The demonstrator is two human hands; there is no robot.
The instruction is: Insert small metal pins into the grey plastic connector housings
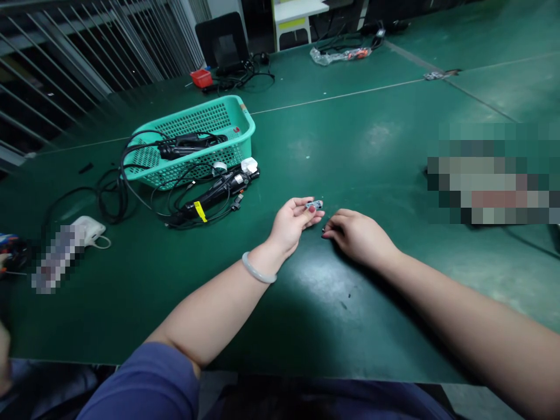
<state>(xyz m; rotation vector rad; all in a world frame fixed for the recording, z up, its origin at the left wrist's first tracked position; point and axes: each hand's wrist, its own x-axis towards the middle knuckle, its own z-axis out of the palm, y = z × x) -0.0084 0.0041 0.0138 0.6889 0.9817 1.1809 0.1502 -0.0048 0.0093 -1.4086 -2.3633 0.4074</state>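
My left hand (287,226) pinches a small grey-and-white patterned piece (315,205) between thumb and fingers, a little above the table. Its exact kind is too small to make out. Just to the right, my right hand (361,234) has its fingers curled down close to the tabletop in a pinch. A tiny shiny speck shows at those fingertips, but I cannot make out what it is. The two hands are close together and do not touch.
On the green table (280,315) a turquoise basket (201,160) holds black corded tools. Another black corded tool (219,189) lies before it. A white device (94,227), partly blurred out, is at left; a pixelated object (490,181) is at right. Part of another person shows at far left.
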